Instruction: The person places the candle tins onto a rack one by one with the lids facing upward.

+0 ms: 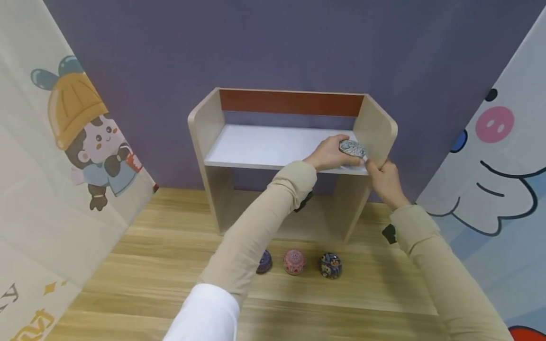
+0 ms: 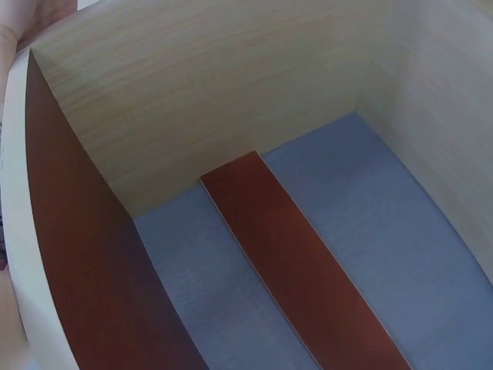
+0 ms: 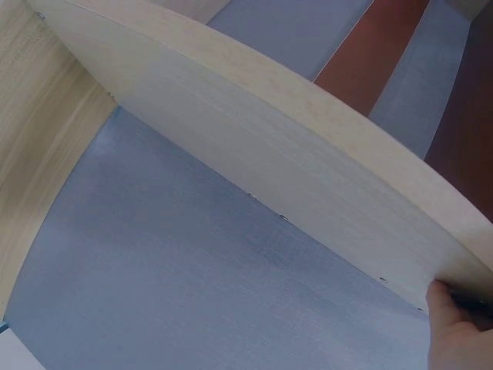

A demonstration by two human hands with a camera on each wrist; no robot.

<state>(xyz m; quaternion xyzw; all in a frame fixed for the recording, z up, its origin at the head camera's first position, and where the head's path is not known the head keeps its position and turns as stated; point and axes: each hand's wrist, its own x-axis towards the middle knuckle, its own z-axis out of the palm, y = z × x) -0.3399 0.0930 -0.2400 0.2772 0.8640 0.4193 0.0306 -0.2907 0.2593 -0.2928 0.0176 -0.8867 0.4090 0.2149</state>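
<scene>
Left hand (image 1: 327,154) grips a patterned tin (image 1: 351,148) at the white shelf (image 1: 268,144) (right hand (image 1: 386,184) clamps the side panel (image 1: 376,124)); three round tins (image 1: 294,262) apparently remain.

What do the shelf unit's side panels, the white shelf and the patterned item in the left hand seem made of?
Side panels: likely wood or wood-effect laminate, matt; pale grain shows in the left wrist view.
White shelf: probably coated board, smooth; its surface looks plain and even.
Patterned item: perhaps printed tin, given its rounded, finely patterned surface, though plastic is possible.
</scene>
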